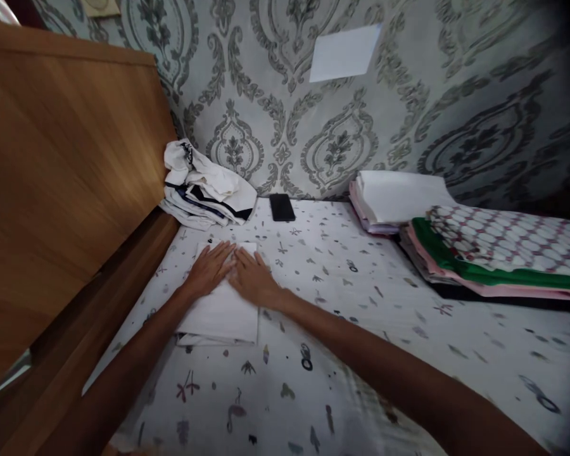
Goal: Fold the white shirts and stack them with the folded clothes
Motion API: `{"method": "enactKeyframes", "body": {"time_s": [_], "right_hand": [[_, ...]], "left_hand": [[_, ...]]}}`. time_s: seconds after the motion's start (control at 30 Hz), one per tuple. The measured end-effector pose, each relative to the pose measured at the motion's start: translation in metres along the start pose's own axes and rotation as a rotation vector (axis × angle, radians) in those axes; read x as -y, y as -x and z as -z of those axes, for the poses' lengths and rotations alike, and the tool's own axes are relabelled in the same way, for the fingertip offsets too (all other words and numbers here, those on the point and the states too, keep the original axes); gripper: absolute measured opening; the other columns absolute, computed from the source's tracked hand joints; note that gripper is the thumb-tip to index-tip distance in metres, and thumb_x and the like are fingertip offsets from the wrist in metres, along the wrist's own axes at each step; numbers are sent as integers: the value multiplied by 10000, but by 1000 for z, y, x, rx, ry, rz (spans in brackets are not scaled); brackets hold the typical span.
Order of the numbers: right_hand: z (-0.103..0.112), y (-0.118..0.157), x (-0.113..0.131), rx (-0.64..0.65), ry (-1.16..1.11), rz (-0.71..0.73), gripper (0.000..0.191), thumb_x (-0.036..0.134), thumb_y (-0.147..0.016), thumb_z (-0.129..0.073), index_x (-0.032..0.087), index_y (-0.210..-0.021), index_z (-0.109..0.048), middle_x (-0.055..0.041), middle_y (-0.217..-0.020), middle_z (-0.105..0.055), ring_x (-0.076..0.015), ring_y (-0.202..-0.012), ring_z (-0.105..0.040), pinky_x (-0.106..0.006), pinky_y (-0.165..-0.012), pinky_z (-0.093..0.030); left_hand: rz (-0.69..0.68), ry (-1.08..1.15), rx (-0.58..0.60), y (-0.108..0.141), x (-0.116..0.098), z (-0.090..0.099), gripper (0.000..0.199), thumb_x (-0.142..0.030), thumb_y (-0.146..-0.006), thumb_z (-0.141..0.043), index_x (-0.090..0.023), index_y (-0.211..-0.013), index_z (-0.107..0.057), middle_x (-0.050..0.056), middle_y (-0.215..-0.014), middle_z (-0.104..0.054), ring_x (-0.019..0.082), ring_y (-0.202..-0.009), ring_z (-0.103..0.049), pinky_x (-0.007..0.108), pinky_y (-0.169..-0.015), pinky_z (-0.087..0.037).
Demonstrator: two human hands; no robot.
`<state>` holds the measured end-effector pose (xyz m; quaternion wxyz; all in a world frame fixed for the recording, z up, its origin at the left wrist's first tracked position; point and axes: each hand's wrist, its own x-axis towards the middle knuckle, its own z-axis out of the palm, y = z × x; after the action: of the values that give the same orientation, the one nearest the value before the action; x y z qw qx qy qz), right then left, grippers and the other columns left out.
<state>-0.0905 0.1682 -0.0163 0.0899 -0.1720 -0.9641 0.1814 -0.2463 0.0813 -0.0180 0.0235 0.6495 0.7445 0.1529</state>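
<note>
A white folded cloth (223,320) lies flat on the patterned bed sheet (313,373), its layered edge showing toward me. My left hand (208,271) rests palm down on the upper part of the cloth, fingers stretched out. Beside it, my right hand (253,277) also presses flat on the cloth, fingers extended, its fingertips close to those of the left. Neither hand grips anything. Both hands cover much of the cloth's far half, so what kind of garment it is cannot be made out.
A pile of white clothes (209,190) sits behind, against the wooden board (76,158) at left. Near the wall lies a black phone (282,208). Folded white fabric (403,196) and a stack topped by a checked cloth (513,244) are at right.
</note>
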Motion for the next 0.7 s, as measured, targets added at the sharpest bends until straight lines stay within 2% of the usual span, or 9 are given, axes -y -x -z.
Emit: {"method": "enactKeyframes", "body": {"time_s": [0.07, 0.17, 0.23, 0.3, 0.4, 0.5, 0.6, 0.63, 0.7], "right_hand": [[7, -15, -12, 39, -4, -51, 589, 349, -1005, -326, 34, -1502, -358, -202, -1594, -284, -281, -1504, -206, -529, -1212, -143], [12, -29, -28, 77, -21, -63, 562, 311, -1014, -307, 98, -1534, -316, -148, -1620, -248, -247, -1514, -172, -515, -1216, -114], [10, -32, -34, 97, -35, -54, 564, 319, -1019, -306, 119, -1546, -292, -126, -1630, -232, -236, -1519, -149, -511, -1218, -95], [8, -33, -39, 116, -36, -39, 576, 332, -1019, -322, 117, -1551, -273, -117, -1638, -212, -228, -1523, -128, -495, -1221, -85], [2, -34, -43, 106, -30, -38, 566, 346, -1026, -308, 131, -1549, -280, -99, -1641, -211, -218, -1521, -133, -474, -1223, -86], [-2, -34, -44, 37, -38, -28, 549, 371, -1035, -266, 162, -1541, -304, -82, -1636, -235, -222, -1514, -170, -485, -1219, -98], [-2, -33, -42, 12, -45, -14, 564, 368, -1027, -273, 112, -1526, -328, -126, -1619, -273, -245, -1506, -197, -503, -1213, -113], [-2, -32, -41, -2, -56, -13, 567, 364, -1022, -278, 93, -1516, -344, -145, -1612, -285, -253, -1504, -202, -505, -1211, -121], [2, -30, -40, -71, -120, -35, 567, 364, -1009, -292, 72, -1486, -385, -175, -1602, -296, -262, -1501, -210, -497, -1209, -156]], "left_hand": [[-3, 13, -28, 2, 0, 1, 559, -415, -1022, -248, -185, -1524, -341, 125, -1574, -385, 197, -1480, -302, 440, -1216, -171], [-13, 15, -40, 5, -7, 9, 636, -485, -1009, -286, -132, -1538, -289, 169, -1611, -289, 238, -1507, -230, 465, -1220, -136], [-97, 7, -19, 11, -18, 15, 698, -544, -991, -324, -127, -1547, -263, 178, -1638, -201, 274, -1528, -140, 500, -1222, -88], [-241, 23, 42, 23, -36, 19, 741, -595, -965, -370, -161, -1555, -258, 161, -1649, -163, 299, -1532, -89, 525, -1221, -38], [-428, 121, 183, 51, -66, 20, 746, -613, -940, -428, -239, -1561, -255, 125, -1637, -228, 297, -1522, -140, 519, -1229, -37], [-520, 190, 294, 79, -91, 17, 739, -584, -943, -452, -250, -1567, -239, 118, -1597, -330, 264, -1501, -238, 486, -1243, -58], [-545, 219, 353, 93, -104, 21, 746, -558, -944, -476, -208, -1565, -256, 121, -1590, -334, 258, -1498, -251, 459, -1252, -54], [-539, 248, 369, 94, -105, 25, 733, -554, -939, -490, -202, -1553, -295, 118, -1589, -334, 263, -1496, -255, 451, -1254, -53], [-498, 374, 430, 89, -103, 37, 611, -527, -949, -496, -217, -1474, -456, 98, -1533, -442, 261, -1453, -359, 415, -1254, -110]]}}
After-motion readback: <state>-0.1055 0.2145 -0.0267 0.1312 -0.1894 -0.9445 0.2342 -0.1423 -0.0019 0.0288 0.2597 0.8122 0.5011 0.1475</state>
